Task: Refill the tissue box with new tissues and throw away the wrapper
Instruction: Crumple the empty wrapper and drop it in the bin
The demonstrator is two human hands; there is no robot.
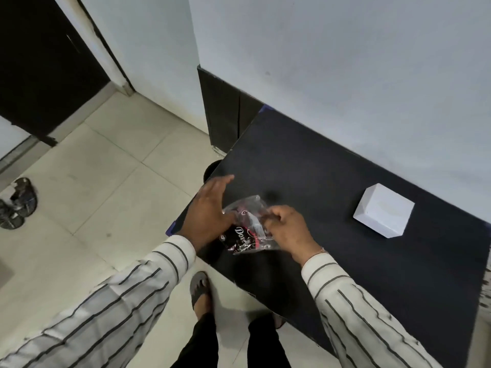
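A crumpled clear plastic wrapper [248, 229] with dark red and black print sits near the left front corner of the black table [332, 187]. My right hand [288, 228] pinches its right side with closed fingers. My left hand [212, 208] rests against its left side, fingers spread and pointing away. A white tissue box [384, 213] stands on the table to the right, apart from both hands; no opening shows on it.
A dark round bin rim [211, 168] peeks out just past the table's left edge. Pale floor tiles [106, 208] stretch to the left, with sandals [18, 203] at the far left. A white wall runs behind the table. My foot [200, 290] stands by the table's front edge.
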